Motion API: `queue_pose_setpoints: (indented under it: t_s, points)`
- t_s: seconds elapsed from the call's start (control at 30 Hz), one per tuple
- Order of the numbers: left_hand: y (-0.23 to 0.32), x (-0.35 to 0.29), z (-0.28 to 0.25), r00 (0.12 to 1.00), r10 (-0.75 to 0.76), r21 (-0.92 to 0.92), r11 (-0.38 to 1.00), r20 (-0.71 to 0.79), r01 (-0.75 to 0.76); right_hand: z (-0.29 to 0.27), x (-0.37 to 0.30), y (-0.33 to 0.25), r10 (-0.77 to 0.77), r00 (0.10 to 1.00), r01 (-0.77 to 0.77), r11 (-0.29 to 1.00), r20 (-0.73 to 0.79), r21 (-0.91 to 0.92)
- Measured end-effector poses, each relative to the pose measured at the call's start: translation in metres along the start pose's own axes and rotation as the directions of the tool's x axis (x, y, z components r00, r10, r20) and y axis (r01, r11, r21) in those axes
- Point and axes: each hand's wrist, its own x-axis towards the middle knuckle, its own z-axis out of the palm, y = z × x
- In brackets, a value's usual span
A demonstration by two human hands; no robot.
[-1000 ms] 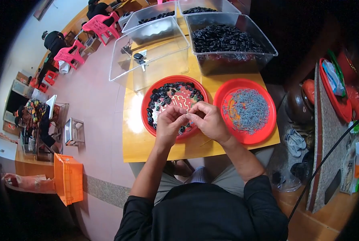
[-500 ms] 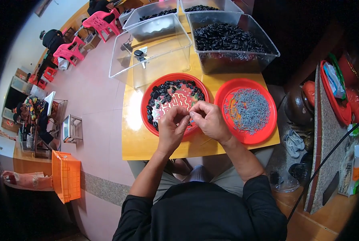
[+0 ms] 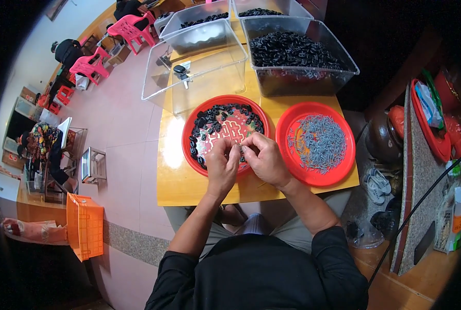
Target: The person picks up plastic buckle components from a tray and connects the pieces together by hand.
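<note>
My left hand [image 3: 223, 165] and my right hand [image 3: 264, 159] meet fingertip to fingertip above the near side of a red round tray [image 3: 186, 135]. Both are closed in a pinch, and whatever lies between the fingers is too small and covered to name. Small black ring-like parts [image 3: 203, 116] lie round that tray's patterned bottom, mostly along its far and left sides. Close by my right hand stands a second red tray [image 3: 313, 181], bearing a heap of small grey-blue screw-like pieces [image 3: 322, 142].
On the yellow table [image 3: 189, 194], a clear bin [image 3: 305, 82] full of black parts stands behind the trays. Left of it is a clear box [image 3: 210, 77] with a dark object in it. An orange crate [image 3: 85, 227] sits on the floor at left. Several people are at work far left.
My hands have shifted very slightly, and the fingertips have drawn a little closer together over the tray. The trays and bins stay in place.
</note>
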Motion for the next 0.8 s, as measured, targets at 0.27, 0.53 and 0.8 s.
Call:
queue_pose_setpoints:
  t_s: [0.27,0.53,0.8]
  points:
    - [-0.005,0.006,-0.006,0.961,-0.188,-0.346,0.904,0.203,0.250,-0.007,0.004,0.011,-0.123,0.992,0.122,0.955,0.012,-0.271]
    - [-0.006,0.005,-0.009,0.906,-0.235,-0.587,0.699,0.351,0.409,-0.022,0.006,-0.009,0.252,0.953,-0.294,0.906,0.170,0.305]
    - [0.001,0.003,-0.009,0.888,-0.185,-0.678,0.586,0.421,0.443,-0.021,0.004,-0.009,0.096,0.988,-0.129,0.940,0.118,0.314]
